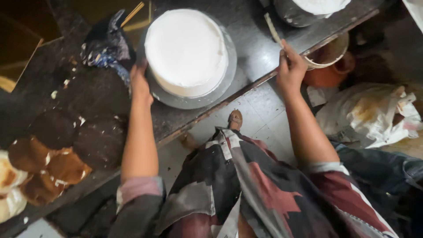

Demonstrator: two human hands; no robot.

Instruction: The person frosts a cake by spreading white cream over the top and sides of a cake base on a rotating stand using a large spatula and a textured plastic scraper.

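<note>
A round cake [186, 49] covered in smooth white cream stands on a grey round turntable plate [185, 99] on the dark counter. My left hand [139, 83] grips the left rim of that plate. My right hand [290, 66] is closed around a long flat spatula [273, 30] smeared with cream, held at the counter's front edge to the right of the cake. The spatula blade points up and away from me.
Several brown cake layers and scraps [53, 163] lie at the counter's left end. A dark crumpled bag [105, 44] sits left of the cake. A metal bowl of white cream [308, 11] stands at the top right. Below the counter are a bucket [328, 55] and a white sack [374, 112].
</note>
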